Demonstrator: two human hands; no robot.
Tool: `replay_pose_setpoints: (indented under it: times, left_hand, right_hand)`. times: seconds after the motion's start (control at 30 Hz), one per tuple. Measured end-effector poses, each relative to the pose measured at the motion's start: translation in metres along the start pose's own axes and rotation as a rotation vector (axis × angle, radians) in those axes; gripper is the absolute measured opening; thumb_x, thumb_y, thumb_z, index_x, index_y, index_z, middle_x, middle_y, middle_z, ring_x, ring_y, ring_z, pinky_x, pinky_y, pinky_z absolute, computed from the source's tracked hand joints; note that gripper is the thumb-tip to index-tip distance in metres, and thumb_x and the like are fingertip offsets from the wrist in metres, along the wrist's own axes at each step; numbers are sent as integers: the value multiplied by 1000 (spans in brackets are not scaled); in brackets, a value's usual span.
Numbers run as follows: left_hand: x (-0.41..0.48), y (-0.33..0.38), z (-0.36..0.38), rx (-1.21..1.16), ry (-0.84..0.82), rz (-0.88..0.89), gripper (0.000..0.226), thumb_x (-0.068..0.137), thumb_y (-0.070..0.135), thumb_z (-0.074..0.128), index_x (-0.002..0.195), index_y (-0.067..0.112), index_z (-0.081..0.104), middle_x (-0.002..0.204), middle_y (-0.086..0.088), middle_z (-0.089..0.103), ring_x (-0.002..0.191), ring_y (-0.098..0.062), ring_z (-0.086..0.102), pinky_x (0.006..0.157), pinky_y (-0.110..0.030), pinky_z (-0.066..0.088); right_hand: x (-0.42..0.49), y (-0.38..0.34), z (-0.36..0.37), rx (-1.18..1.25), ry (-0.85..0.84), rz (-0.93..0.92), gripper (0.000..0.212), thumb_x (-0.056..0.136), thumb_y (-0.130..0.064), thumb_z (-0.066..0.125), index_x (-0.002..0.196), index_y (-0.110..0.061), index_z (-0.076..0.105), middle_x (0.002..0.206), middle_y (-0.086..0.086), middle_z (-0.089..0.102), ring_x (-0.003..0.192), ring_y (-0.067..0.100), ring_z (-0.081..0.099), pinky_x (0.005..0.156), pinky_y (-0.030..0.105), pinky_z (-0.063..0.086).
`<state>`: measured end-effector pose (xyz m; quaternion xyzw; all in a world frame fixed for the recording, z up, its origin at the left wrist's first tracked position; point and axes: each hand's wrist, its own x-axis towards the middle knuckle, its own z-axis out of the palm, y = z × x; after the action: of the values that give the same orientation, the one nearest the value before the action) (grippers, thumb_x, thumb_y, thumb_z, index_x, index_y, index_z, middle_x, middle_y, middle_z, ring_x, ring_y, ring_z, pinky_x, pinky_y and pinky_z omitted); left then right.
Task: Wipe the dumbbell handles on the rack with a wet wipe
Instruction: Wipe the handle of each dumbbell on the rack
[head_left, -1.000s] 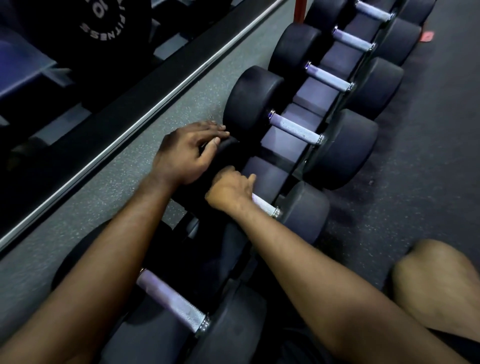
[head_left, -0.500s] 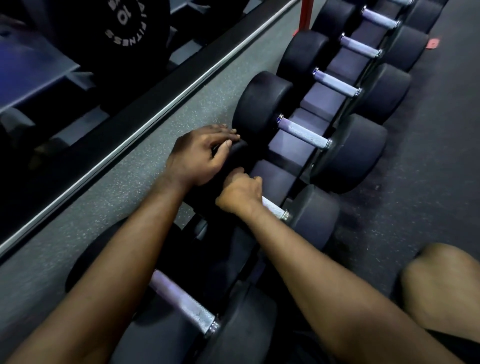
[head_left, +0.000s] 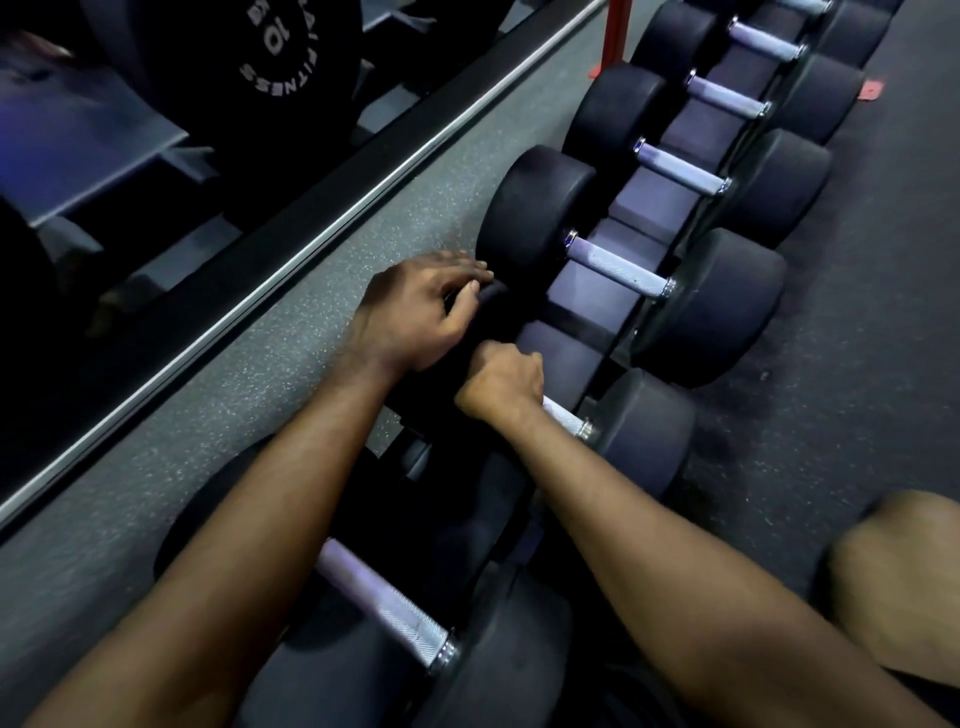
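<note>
A row of black dumbbells with knurled metal handles lies on a low rack (head_left: 587, 291). My right hand (head_left: 501, 387) is curled round the handle (head_left: 563, 415) of the second dumbbell from me; no wipe shows, as the fist hides whatever is under it. My left hand (head_left: 415, 317) rests on the far black head (head_left: 493, 306) of that same dumbbell, fingers bent over its top. The nearest dumbbell's handle (head_left: 384, 603) shows between my forearms. Another handle (head_left: 618, 265) lies just beyond my hands.
Several more dumbbells (head_left: 727, 98) run away to the upper right. A wall mirror with a metal lower edge (head_left: 291, 270) borders the grey floor strip on the left. Dark rubber floor (head_left: 857, 364) lies to the right, and my bare knee (head_left: 904, 577) is at lower right.
Both hands keep their places on the same dumbbell; my right fist has slid slightly along the handle. The view has drifted a little.
</note>
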<state>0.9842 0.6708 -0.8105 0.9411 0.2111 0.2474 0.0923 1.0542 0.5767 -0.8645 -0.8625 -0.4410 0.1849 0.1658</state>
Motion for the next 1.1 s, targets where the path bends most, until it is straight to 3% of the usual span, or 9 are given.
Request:
replay_pose_setpoints:
  times: [0.07, 0.17, 0.23, 0.43, 0.67, 0.77, 0.87, 1.0, 1.1]
  left_hand:
    - [0, 1, -1, 2, 2, -2, 32, 91, 31, 52, 112, 26, 76, 121, 7, 70, 121, -5, 59, 100, -25, 48]
    - [-1, 0, -1, 0, -3, -3, 32, 91, 31, 52, 112, 25, 76, 121, 7, 70, 121, -6, 60, 100, -27, 49]
    - [0, 0, -1, 4, -9, -2, 33, 92, 32, 51, 112, 26, 76, 122, 7, 70, 121, -6, 59, 101, -26, 48]
    - [-2, 2, -3, 8, -14, 5, 34, 92, 33, 50, 113, 25, 75, 122, 8, 70, 122, -4, 58, 103, -24, 46]
    - [-1, 1, -2, 5, -6, 8, 32, 92, 30, 52, 112, 25, 76, 121, 8, 70, 122, -5, 58, 103, -23, 45]
    - [-2, 1, -3, 4, -2, 14, 33, 92, 31, 51, 112, 25, 76, 121, 8, 70, 122, -6, 59, 102, -24, 46]
    - [-2, 1, -3, 7, 0, 17, 33, 91, 31, 51, 112, 24, 76, 121, 8, 71, 121, -6, 59, 102, -25, 47]
    - [-2, -1, -2, -5, 12, 21, 34, 91, 31, 50, 111, 24, 76, 120, 7, 71, 120, -6, 60, 101, -25, 47]
    - [-2, 0, -1, 5, 12, 16, 35, 91, 33, 49, 111, 25, 76, 121, 8, 71, 121, -6, 59, 100, -24, 47]
  right_hand:
    - [-3, -2, 7, -81, 43, -6, 35, 82, -26, 62, 114, -13, 59, 114, 8, 64, 108, 25, 60, 103, 36, 31]
    - [-17, -7, 42, -264, 235, -21, 51, 81, -24, 61, 126, -3, 49, 114, 14, 55, 106, 29, 50, 116, 44, 15]
    - [-20, -6, 46, -300, 352, -27, 50, 78, -20, 62, 124, -2, 51, 111, 13, 55, 104, 29, 50, 118, 44, 11]
    - [-13, 7, 1, -181, 79, -169, 44, 81, -25, 63, 118, -5, 51, 113, 10, 62, 105, 24, 61, 103, 37, 32]
    - [-35, 25, 13, -385, 63, -76, 68, 80, -36, 68, 130, 2, 41, 124, 15, 53, 118, 28, 49, 120, 44, 10]
    - [-28, 9, 17, -379, 62, -173, 80, 78, -42, 66, 137, 5, 39, 128, 18, 47, 119, 31, 43, 120, 49, 7]
    - [-25, 9, 11, -373, 70, -248, 78, 78, -39, 66, 136, 5, 39, 125, 17, 47, 116, 31, 44, 119, 48, 10]
    - [-39, 39, 3, -474, 18, -201, 57, 89, -32, 57, 133, 1, 40, 124, 13, 53, 117, 28, 49, 120, 44, 10]
    - [-38, 36, -3, -496, -53, -181, 65, 89, -37, 58, 137, 3, 38, 126, 14, 51, 121, 29, 48, 120, 45, 9]
